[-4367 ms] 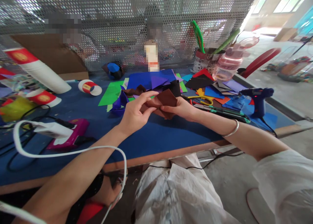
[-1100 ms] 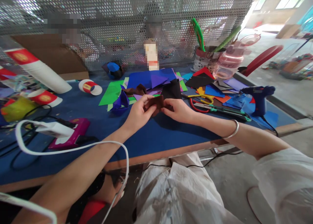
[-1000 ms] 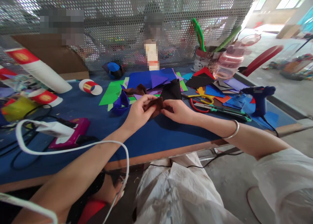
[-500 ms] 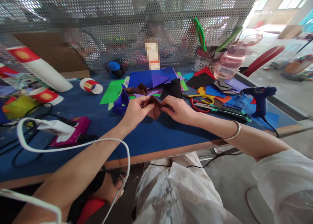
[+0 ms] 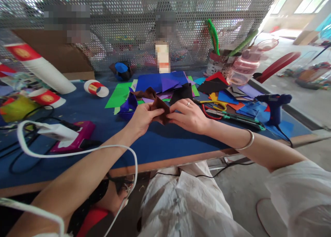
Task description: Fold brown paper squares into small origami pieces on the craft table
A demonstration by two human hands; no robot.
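Between my hands, just above the blue table (image 5: 144,144), is a folded piece of brown paper (image 5: 161,107). My left hand (image 5: 143,117) pinches its left side, thumb lying across the near face. On the right edge, the fingers and thumb of my right hand (image 5: 190,115), which wears a ring, are closed on the same paper. Right behind lie another folded brown paper (image 5: 147,93), a folded dark blue paper (image 5: 128,106) and a black paper (image 5: 183,93). Purple sheets (image 5: 169,83) rest on a blue sheet (image 5: 148,82) beyond them.
Scissors (image 5: 213,105), a green-ended cutter (image 5: 243,121) and a blue glue gun (image 5: 274,106) lie to the right. A pink bottle (image 5: 244,68) stands behind. On the left are paper cups (image 5: 96,89) and a magenta power strip (image 5: 74,137); a white cable (image 5: 103,149) loops over my left forearm.
The brown paper has been turned and its near face now looks narrower and more upright. My right hand has rolled slightly, showing its ring, and its fingers sit lower on the paper's edge.
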